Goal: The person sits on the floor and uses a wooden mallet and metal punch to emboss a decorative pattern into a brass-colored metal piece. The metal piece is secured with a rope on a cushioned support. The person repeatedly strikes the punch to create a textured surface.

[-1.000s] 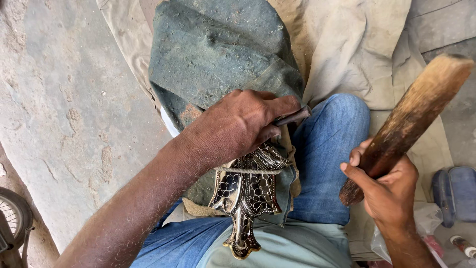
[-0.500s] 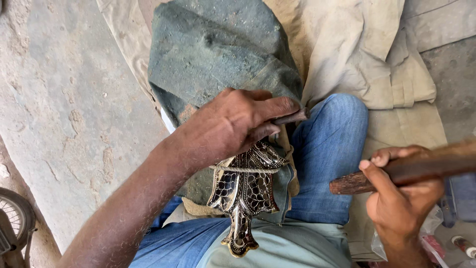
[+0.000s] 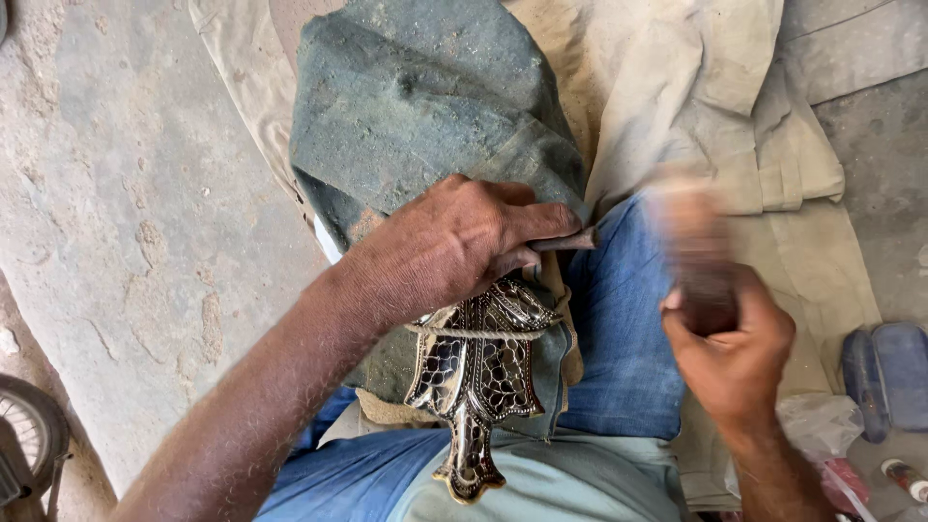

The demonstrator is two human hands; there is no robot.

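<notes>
My left hand (image 3: 454, 246) grips a small metal chisel (image 3: 565, 240) whose tip points right, and rests on top of an ornate dark metal piece (image 3: 476, 372) with a net-like pattern. The piece lies on my lap, tied down by a cord (image 3: 483, 332) over a grey-green cloth (image 3: 425, 126). My right hand (image 3: 730, 353) holds a wooden mallet (image 3: 691, 242), blurred with motion, upright just right of the chisel above my blue-jeaned knee (image 3: 619, 329).
Beige cloth (image 3: 715, 106) covers the ground beyond my legs. Bare concrete floor (image 3: 116, 213) is at the left, with a small wheel (image 3: 29, 435) at the lower left. A dark blue sandal (image 3: 884, 372) and clear plastic (image 3: 817, 425) lie at the right.
The mallet swung from raised at the upper right, through level at the right, to a blurred stroke close beside the chisel. My left hand and the metal piece stayed in place.
</notes>
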